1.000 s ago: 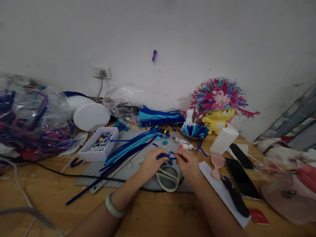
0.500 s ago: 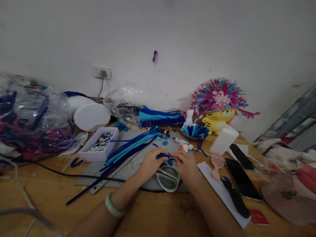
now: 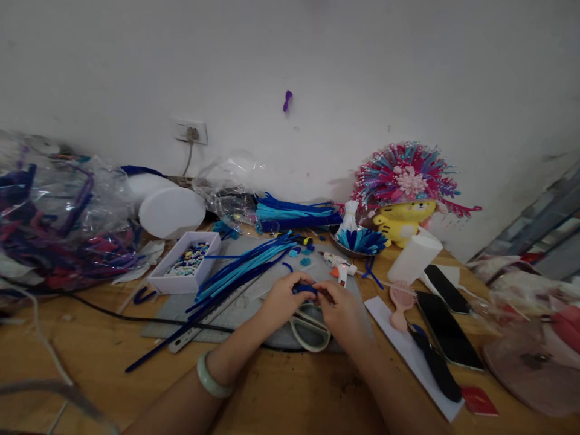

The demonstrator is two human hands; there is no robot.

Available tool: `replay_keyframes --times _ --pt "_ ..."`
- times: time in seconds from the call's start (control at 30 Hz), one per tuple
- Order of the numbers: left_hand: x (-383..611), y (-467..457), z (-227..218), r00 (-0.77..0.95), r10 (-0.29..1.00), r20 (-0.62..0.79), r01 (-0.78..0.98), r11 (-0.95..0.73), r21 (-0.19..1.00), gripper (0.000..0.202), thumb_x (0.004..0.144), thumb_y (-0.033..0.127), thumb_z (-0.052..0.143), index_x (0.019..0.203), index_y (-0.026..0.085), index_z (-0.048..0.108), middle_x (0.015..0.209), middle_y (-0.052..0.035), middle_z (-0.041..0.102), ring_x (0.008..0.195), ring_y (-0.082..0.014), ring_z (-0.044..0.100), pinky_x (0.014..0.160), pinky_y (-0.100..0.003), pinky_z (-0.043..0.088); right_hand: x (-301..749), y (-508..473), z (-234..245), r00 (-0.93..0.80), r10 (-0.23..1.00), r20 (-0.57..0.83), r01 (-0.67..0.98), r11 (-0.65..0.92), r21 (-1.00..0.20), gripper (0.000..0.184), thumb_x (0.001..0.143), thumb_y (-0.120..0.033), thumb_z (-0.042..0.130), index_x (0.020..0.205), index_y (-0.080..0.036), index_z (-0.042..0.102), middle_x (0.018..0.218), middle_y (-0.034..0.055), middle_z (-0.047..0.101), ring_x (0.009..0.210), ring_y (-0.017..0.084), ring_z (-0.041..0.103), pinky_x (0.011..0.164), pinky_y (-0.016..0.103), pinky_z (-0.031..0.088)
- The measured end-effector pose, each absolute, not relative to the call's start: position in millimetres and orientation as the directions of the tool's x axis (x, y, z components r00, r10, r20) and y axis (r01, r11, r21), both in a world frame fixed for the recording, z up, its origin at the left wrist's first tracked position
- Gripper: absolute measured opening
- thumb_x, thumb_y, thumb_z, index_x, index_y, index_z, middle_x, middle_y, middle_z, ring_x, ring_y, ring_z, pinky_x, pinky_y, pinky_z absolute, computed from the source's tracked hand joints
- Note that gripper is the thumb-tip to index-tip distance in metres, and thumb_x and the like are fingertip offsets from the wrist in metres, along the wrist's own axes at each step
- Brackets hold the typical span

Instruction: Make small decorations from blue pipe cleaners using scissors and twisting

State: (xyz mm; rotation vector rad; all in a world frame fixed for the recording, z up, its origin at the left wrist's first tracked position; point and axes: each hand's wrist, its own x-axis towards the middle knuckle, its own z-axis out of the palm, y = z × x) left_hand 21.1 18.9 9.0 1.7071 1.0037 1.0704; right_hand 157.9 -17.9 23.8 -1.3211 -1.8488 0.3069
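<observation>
My left hand [image 3: 281,300] and my right hand [image 3: 341,306] meet over a grey cutting mat [image 3: 235,308], both pinched on a short dark blue pipe cleaner piece [image 3: 304,290] held between them. My left wrist wears a pale green bangle [image 3: 209,379]. Grey-handled scissors [image 3: 310,329] lie on the mat just under my hands. A bundle of blue and light blue pipe cleaners [image 3: 240,269] fans out to the left of my hands. A small glue gun [image 3: 341,267] lies beyond my right hand.
A white box of beads [image 3: 185,263] sits left of the mat, with a metal ruler [image 3: 199,329] and black cable [image 3: 113,314] nearby. A yellow toy with a pink and blue headdress [image 3: 405,196], two phones [image 3: 446,311], a pink brush [image 3: 401,299] and a white cup [image 3: 414,257] stand right.
My hands have drawn closer together, folding the blue pipe cleaner piece into a tighter bunch between my fingers. The view shifted slightly.
</observation>
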Motion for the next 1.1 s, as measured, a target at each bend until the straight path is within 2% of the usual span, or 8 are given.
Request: replay_keyframes --times 0.1,0.2,0.27,0.43,0.57,0.77,1.1 --pt "20.0 18.3 10.0 0.279 0.925 0.259 0.18 -0.315 0.932 0.017 0.063 0.013 0.058 0.08 0.018 0.059 0.082 -0.0016 0.062 0.081 -0.0157 0.056 0.077 -0.029 0.042 159.4 -15.8 20.3 -0.09 0.88 0.467 0.626 0.415 -0.66 0.018 0.073 -0.014 0.046 0.081 -0.019 0.061 0.077 0.0045 0.064 0.068 0.015 0.059 0.063 0.026 0.047" --pt "17.8 18.7 9.2 0.182 0.925 0.332 0.16 -0.361 0.919 0.023 0.066 0.019 0.059 0.088 0.019 0.058 0.098 -0.0045 0.059 0.094 -0.0177 0.053 0.08 -0.029 0.041 160.7 -11.4 12.0 0.015 0.898 0.439 0.527 0.366 -0.767 0.016 0.074 -0.018 0.046 0.081 -0.018 0.06 0.075 0.0043 0.063 0.063 0.014 0.06 0.059 0.026 0.048" --pt "16.7 19.0 9.4 0.109 0.92 0.376 0.123 -0.388 0.913 0.02 0.069 0.025 0.058 0.088 0.019 0.058 0.103 -0.0056 0.056 0.099 -0.0184 0.05 0.08 -0.028 0.041 160.7 -9.7 8.7 0.081 0.908 0.411 0.453 0.334 -0.827 0.015 0.074 -0.021 0.047 0.081 -0.018 0.059 0.073 0.0033 0.062 0.06 0.014 0.06 0.057 0.025 0.048" --pt "18.4 16.5 16.4 0.107 0.972 0.21 -0.06 -0.204 0.977 0.017 0.071 0.029 0.055 0.082 0.016 0.058 0.077 -0.0016 0.06 0.071 -0.0134 0.056 0.067 -0.025 0.044 159.0 -9.8 9.9 0.114 0.918 0.38 0.396 0.308 -0.865 0.012 0.072 -0.021 0.048 0.077 -0.018 0.059 0.068 0.0016 0.06 0.057 0.014 0.06 0.055 0.025 0.048" --pt "20.3 14.4 21.6 0.118 0.982 0.146 -0.148 -0.128 0.981 0.017 0.07 0.03 0.055 0.079 0.015 0.057 0.067 0.0013 0.058 0.062 -0.0116 0.054 0.062 -0.023 0.043 158.6 -10.7 10.1 0.095 0.925 0.368 0.403 0.302 -0.864 0.013 0.072 -0.021 0.049 0.077 -0.018 0.06 0.066 0.0015 0.06 0.057 0.014 0.06 0.055 0.025 0.048" --pt "18.8 16.0 23.0 0.182 0.977 0.113 -0.151 -0.085 0.985 0.013 0.068 0.028 0.057 0.07 0.015 0.056 0.061 0.0033 0.055 0.061 -0.0098 0.051 0.063 -0.022 0.041 155.4 -13.8 12.1 0.112 0.937 0.332 0.397 0.264 -0.879 0.014 0.072 -0.023 0.049 0.079 -0.017 0.06 0.07 0.0028 0.063 0.058 0.014 0.06 0.057 0.026 0.048" --pt "18.3 17.0 19.5 0.255 0.963 0.088 -0.119 -0.059 0.991 0.015 0.066 0.028 0.059 0.073 0.015 0.057 0.066 0.0031 0.055 0.065 -0.01 0.05 0.065 -0.022 0.038 153.6 -12.9 12.6 0.114 0.959 0.258 0.296 0.215 -0.93 0.004 0.068 -0.019 0.05 0.068 -0.018 0.054 0.056 -0.0014 0.057 0.054 0.013 0.057 0.053 0.024 0.044"
